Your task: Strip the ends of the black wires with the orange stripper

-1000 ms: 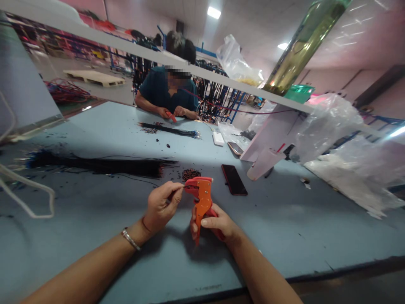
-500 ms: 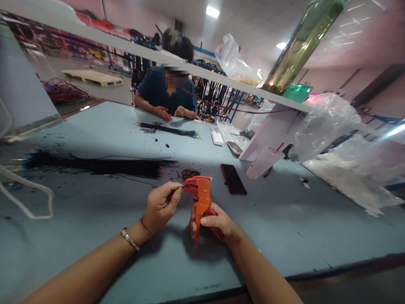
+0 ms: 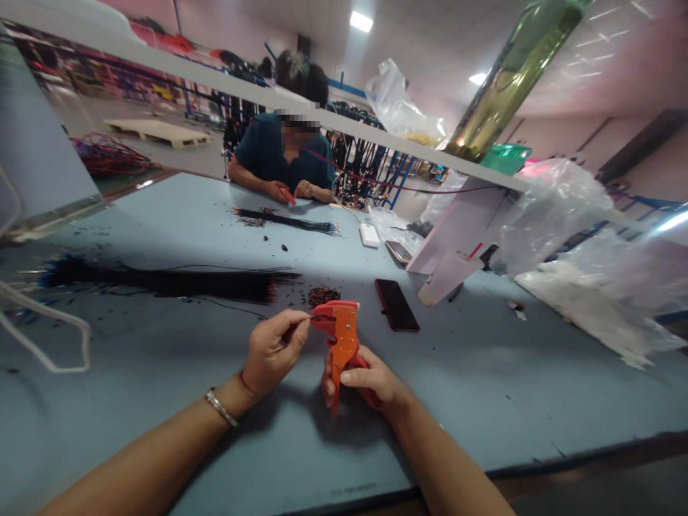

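**At the blue table, a wire meets the stripper's nose**

On the blue table [image 3: 484, 387], near its front edge, the right hand [image 3: 365, 380] is clenched around the handles of an orange wire stripper [image 3: 341, 340], holding it upright. The left hand [image 3: 274, 351], a bracelet [image 3: 220, 407] on its wrist, pinches a thin dark wire [image 3: 307, 319] between thumb and forefinger, its end touching the stripper's head. Just beyond the stripper lies a small heap of stripped bits [image 3: 322, 294]; left of that, a long bundle of black wires [image 3: 177, 279]. A dark phone [image 3: 396, 304] rests right of the stripper. Far across the table another person [image 3: 284, 154] sits working.
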Demonstrator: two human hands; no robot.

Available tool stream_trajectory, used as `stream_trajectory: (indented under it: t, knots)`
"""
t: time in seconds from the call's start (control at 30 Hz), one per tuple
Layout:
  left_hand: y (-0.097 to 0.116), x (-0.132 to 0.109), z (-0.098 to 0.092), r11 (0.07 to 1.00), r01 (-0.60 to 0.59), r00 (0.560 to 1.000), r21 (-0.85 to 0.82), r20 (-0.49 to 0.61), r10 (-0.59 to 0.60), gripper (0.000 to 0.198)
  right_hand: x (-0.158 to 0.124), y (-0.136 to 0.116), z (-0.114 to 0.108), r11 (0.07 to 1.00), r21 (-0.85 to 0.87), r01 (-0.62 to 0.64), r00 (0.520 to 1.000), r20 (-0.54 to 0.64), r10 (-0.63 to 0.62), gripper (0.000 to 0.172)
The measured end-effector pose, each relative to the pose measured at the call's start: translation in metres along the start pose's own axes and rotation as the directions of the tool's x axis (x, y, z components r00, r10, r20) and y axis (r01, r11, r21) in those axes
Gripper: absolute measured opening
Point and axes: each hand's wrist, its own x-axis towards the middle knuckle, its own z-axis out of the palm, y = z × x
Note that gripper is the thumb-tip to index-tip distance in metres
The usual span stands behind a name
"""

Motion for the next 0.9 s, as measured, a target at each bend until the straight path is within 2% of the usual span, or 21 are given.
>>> stream_trajectory:
  t: [0.9]
  knots:
    - [-0.0023, -0.0022, 0.0009, 0.998, 0.047, 0.999, -0.028, -0.003, -0.047, 0.013, -0.0003, 0.0053, -0.0010, 1.000, 0.004, -0.008, 0.999, -0.040, 0.008, 0.032]
